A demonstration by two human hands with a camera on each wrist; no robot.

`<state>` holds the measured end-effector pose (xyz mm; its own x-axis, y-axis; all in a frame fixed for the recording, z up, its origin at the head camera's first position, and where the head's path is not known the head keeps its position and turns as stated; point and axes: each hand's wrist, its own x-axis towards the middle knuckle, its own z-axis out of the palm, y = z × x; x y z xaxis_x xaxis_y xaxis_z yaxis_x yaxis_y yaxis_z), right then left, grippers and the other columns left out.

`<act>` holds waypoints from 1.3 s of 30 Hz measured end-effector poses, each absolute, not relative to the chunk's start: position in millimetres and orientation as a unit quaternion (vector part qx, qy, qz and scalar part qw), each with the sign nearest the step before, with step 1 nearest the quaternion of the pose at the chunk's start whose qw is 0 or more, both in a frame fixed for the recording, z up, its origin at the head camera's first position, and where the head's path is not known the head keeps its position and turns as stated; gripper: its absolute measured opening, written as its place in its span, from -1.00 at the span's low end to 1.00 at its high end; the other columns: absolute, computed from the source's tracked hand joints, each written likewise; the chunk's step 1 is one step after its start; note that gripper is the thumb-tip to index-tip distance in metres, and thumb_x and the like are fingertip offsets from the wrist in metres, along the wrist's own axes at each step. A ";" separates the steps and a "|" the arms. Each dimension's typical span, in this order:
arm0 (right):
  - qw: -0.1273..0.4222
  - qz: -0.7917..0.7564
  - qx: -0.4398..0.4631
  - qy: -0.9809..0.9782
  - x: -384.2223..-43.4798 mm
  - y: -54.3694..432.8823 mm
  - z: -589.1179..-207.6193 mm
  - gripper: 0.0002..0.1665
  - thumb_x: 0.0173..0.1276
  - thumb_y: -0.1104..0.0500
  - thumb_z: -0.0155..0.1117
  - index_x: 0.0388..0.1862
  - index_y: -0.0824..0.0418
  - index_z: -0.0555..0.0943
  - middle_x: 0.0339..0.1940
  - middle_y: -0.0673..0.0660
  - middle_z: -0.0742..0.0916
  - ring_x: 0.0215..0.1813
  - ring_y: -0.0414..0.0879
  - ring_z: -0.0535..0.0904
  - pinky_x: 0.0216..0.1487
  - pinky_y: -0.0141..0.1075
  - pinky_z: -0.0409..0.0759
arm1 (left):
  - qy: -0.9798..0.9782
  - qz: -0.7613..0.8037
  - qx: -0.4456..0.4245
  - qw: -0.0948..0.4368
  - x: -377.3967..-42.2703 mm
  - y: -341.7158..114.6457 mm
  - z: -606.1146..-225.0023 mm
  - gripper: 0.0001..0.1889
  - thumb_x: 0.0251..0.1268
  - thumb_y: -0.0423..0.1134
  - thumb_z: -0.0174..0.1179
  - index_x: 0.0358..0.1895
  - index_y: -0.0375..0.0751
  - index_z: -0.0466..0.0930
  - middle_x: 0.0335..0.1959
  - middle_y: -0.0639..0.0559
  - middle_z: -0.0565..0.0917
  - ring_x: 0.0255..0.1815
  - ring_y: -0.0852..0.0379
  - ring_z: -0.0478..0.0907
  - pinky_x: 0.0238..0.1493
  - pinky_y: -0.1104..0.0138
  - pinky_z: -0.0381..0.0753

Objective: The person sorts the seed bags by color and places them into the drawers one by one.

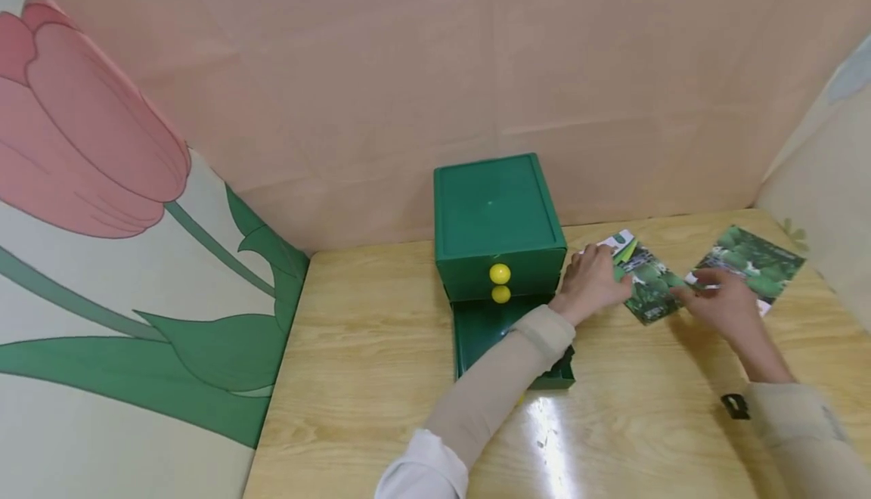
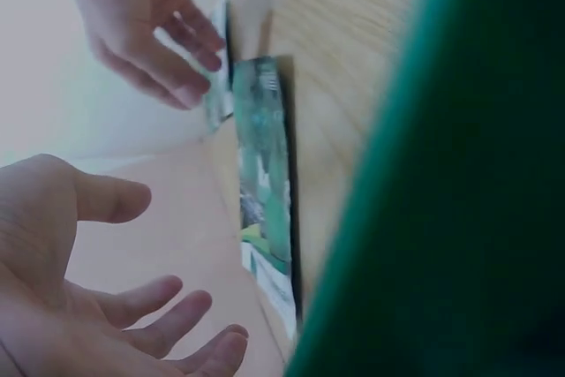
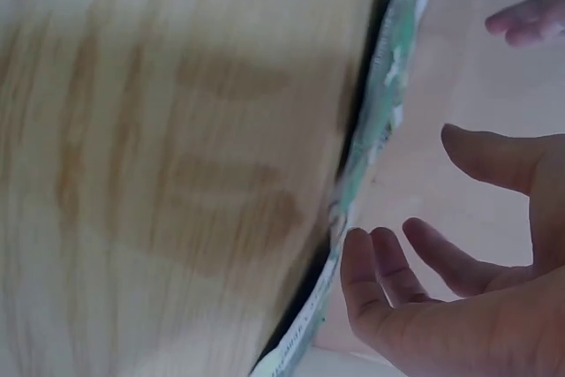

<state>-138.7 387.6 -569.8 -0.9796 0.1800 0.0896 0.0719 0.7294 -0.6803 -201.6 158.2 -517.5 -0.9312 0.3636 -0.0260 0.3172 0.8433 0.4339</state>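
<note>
Two flat packets printed with green leaves lie on the wooden table, the left packet (image 1: pixel 652 291) close to a green drawer box (image 1: pixel 497 204) and the right packet (image 1: pixel 765 261) farther out. My left hand (image 1: pixel 590 286) is over the near end of the left packet, its fingers apart and loosely bent. Between the two packets hovers my right hand (image 1: pixel 724 306), thumb toward the left packet and fingertips over the right one. The left wrist view shows a gap between the left hand (image 2: pixel 115 280) and the packet (image 2: pixel 263 165). Neither hand grips anything.
The box has two yellow knobs (image 1: pixel 500 275) on its front, and a lower drawer (image 1: pixel 474 330) is pulled out beneath my left forearm. A pink cloth wall (image 1: pixel 381 106) stands behind the table. At left is a panel with a painted tulip (image 1: pixel 102 121).
</note>
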 end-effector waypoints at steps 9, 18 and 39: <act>0.107 0.287 -0.027 -0.951 -147.4 383.0 -582.3 -0.17 0.25 0.07 0.63 0.07 0.81 0.53 -0.13 0.74 0.67 -0.10 0.63 0.61 -0.12 0.39 0.60 | 0.967 0.171 0.158 0.105 -205.7 175.0 -513.2 -0.44 0.48 0.27 0.22 0.41 0.15 0.49 0.24 0.21 0.53 0.05 0.13 0.49 0.03 0.27 0.57; 0.124 0.267 -0.008 -0.956 -149.4 381.7 -585.6 -0.50 0.10 0.10 0.71 -0.49 0.43 0.58 -0.64 0.18 0.57 -0.47 0.11 0.45 -0.45 -0.13 0.38 | 0.972 0.139 0.136 0.132 -216.1 180.0 -514.7 -0.47 0.44 0.27 0.23 0.33 0.14 0.51 0.18 0.20 0.52 0.04 0.15 0.43 0.08 0.26 0.52; 0.043 0.285 -0.042 -0.957 -140.8 390.0 -584.0 -0.12 0.16 0.11 0.70 0.15 0.75 0.50 0.00 0.75 0.64 -0.02 0.63 0.59 -0.04 0.35 0.57 | 0.973 0.091 0.068 0.200 -217.6 183.5 -506.0 -0.60 0.50 0.17 0.22 0.24 0.17 0.49 0.32 0.14 0.45 0.09 0.06 0.35 -0.08 0.21 0.48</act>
<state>-140.8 390.0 -584.0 -0.9927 0.1058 0.0584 0.0567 0.8344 -0.5483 -217.6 183.5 -506.0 -0.9105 0.1696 -0.3772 0.0965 0.9740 0.2051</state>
